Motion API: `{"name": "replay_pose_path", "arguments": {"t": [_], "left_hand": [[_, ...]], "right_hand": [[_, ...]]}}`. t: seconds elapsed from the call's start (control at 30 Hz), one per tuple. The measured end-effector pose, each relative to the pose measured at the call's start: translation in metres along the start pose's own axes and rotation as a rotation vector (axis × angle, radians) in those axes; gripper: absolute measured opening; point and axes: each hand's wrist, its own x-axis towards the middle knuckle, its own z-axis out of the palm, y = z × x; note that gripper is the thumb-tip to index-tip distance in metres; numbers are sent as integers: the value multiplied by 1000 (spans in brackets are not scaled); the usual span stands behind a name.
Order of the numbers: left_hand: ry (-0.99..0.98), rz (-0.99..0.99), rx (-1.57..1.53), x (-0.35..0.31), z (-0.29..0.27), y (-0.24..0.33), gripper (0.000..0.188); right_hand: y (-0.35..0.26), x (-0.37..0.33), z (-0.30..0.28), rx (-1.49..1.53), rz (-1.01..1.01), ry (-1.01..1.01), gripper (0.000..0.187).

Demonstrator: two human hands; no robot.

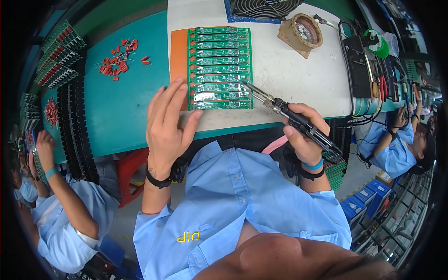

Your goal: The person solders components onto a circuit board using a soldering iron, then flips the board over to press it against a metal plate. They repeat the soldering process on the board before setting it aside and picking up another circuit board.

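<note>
A green circuit board panel (219, 61), made of several narrow strips, lies on an orange sheet (178, 51) on the white work surface. My left hand (168, 123) is open, its fingers stretched out over the lower left corner of the panel and sheet. In my right hand (308, 130) is a black soldering iron (298, 119) with two thin metal prongs at its front. The prongs slant up and left to the panel's right side, near one of the lower strips. Whether the tip touches a joint I cannot tell.
Loose red components (116, 63) with wire legs lie on the green mat (135, 93) at left. A round solder pot (303, 32) and a fan (263, 7) stand at the back. Black equipment (361, 65) with cables stands at right. Co-workers sit on both sides.
</note>
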Motion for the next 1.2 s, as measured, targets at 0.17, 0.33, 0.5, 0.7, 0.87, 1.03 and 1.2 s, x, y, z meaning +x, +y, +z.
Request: {"name": "replay_pose_path", "arguments": {"t": [0.17, 0.33, 0.5, 0.7, 0.87, 1.03, 1.2], "left_hand": [[-48, 6, 65, 4, -1, 2, 51], [-77, -17, 54, 5, -3, 4, 47], [-77, -21, 60, 6, -3, 4, 47], [-76, -28, 68, 5, -2, 4, 48], [-75, -29, 69, 6, -3, 4, 48], [-77, -28, 68, 6, -3, 3, 48], [-76, -29, 68, 5, -3, 4, 48]], "right_hand": [[2, 5, 2, 13, 10, 22, 42], [1, 7, 3, 27, 38, 7, 42], [1, 9, 1, 17, 45, -7, 42], [-2, 10, 0, 29, 67, -17, 43], [-3, 10, -1, 11, 81, -9, 45], [-2, 11, -4, 29, 96, 42, 46], [0, 19, -3, 18, 67, -14, 46]]}}
